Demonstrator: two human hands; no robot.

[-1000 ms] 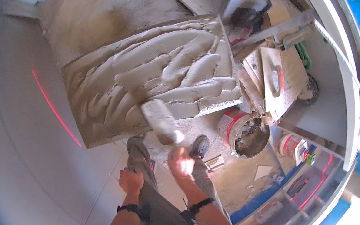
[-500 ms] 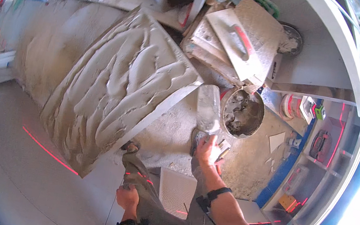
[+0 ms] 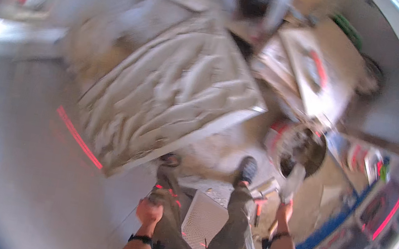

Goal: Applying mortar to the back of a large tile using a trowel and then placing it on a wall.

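My right hand grips a mortar-coated trowel, its blade at the near rim or mouth of a red-banded bucket of grey mortar; motion blur hides exactly how deep. My left hand is closed beside my left thigh, on something I cannot make out. A large square tile covered in ridged, wavy grey mortar lies ahead of my feet on the left.
Stacked boards with a red-handled float on top stand beyond the bucket. A shelf unit lines the right. A textured tile lies between my legs, loose tools beside my right foot.
My right hand has moved right and down with the trowel, from over the mortar-covered tile to the bucket. My left hand stays closed by my thigh. The view has swung with my head.
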